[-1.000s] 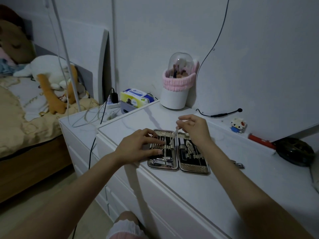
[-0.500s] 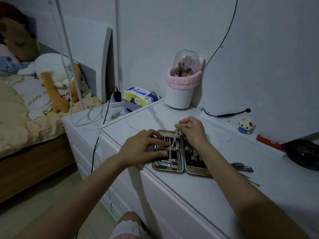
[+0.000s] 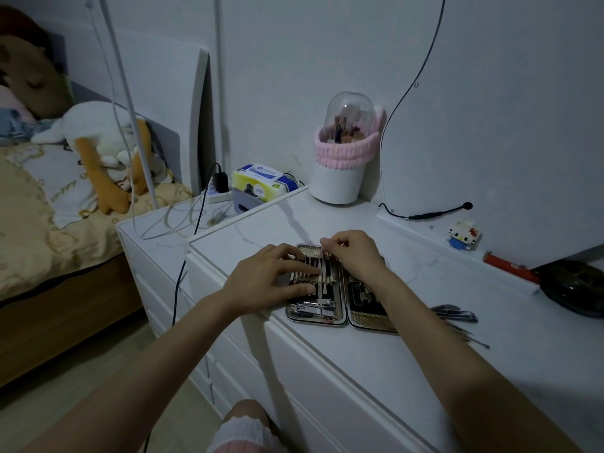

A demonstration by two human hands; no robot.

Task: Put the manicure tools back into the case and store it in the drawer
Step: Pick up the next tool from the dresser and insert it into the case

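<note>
The manicure case (image 3: 313,317) lies open flat near the front edge of the white dresser top (image 3: 408,348), two halves with gold-patterned rims and several steel tools in black loops. My left hand (image 3: 271,279) presses on the left half, fingers spread over the tools. My right hand (image 3: 353,253) pinches the top end of a thin steel tool (image 3: 325,273) that lies down in a slot near the hinge. More loose tools (image 3: 457,317), a clipper and thin picks, lie on the dresser right of the case. Closed drawers (image 3: 327,393) form the dresser front below.
A white brush holder with pink band and clear dome (image 3: 343,158) stands at the back. A small toy figure (image 3: 462,235), a red object (image 3: 510,266) and a dark round thing (image 3: 575,289) sit at the right. A lower cabinet with cables and a tissue pack (image 3: 261,183) is left, bed beyond.
My right hand has lowered the thin tool from a tilted, raised hold down into the case's left half. The left hand stays on the case. The camera moved closer.
</note>
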